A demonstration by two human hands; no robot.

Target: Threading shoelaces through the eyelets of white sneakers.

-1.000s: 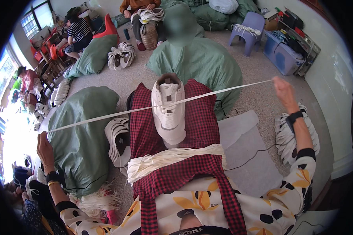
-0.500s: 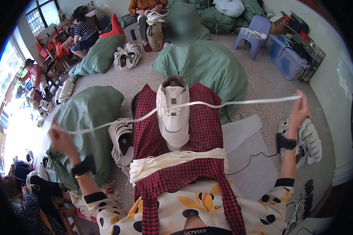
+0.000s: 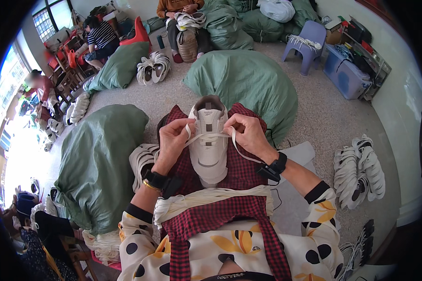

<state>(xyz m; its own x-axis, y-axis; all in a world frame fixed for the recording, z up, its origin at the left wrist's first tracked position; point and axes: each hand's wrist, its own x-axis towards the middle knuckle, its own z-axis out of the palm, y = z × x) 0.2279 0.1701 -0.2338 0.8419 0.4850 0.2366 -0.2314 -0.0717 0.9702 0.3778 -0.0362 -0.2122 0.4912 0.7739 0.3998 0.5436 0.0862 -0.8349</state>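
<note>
The white shoe (image 3: 209, 140) looks smooth and faintly glossy, like synthetic leather, its lace (image 3: 239, 149) flat woven cloth; the checked apron (image 3: 229, 187) beneath is matt fabric. The green sacks (image 3: 98, 164) appear woven plastic, slightly shiny; the floor (image 3: 323, 117) is rough, speckled stone.

One head-worn fisheye camera looks steeply down, close above the lap.
</note>
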